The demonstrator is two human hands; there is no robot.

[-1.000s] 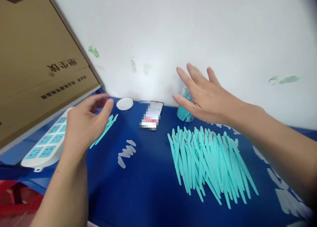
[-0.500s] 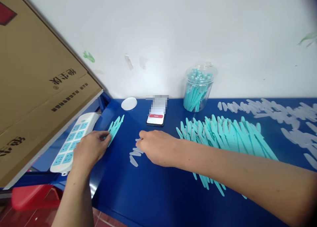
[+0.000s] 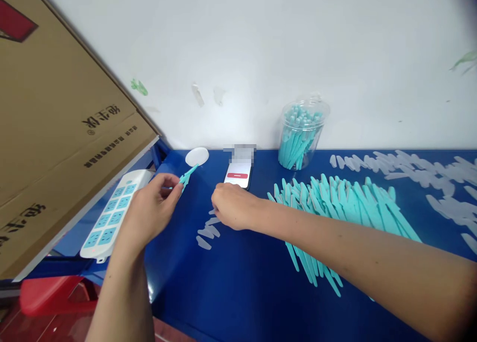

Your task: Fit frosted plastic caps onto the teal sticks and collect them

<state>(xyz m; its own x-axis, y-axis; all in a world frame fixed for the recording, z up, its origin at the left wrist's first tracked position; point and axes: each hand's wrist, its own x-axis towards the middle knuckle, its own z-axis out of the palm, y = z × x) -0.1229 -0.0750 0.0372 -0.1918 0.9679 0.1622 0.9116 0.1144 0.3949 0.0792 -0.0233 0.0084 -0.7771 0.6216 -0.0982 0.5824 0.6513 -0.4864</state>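
Pinched between the thumb and fingers of my left hand (image 3: 154,203) are a few turquoise eyebrow razors (image 3: 188,176), their tips pointing up and right. My right hand (image 3: 234,206) is closed and low over the table, just in front of the phone; its fingertips are hidden, so what it grips does not show. Beside and below it lie several small translucent blade caps (image 3: 209,231). A big heap of the same turquoise razors (image 3: 339,200) lies to the right, partly behind my right forearm.
A clear tub (image 3: 301,135) packed with turquoise razors stands against the wall. Left of it are the phone (image 3: 238,169) and a white round lid (image 3: 197,156). Many more caps (image 3: 413,169) are spread at the far right. A power strip (image 3: 114,213) and a cardboard box (image 3: 67,98) flank the left side.
My left hand has moved right and away from me, with the razors turned and lifted from the table. My right hand has shifted slightly toward the phone, and the nearby caps look rearranged.
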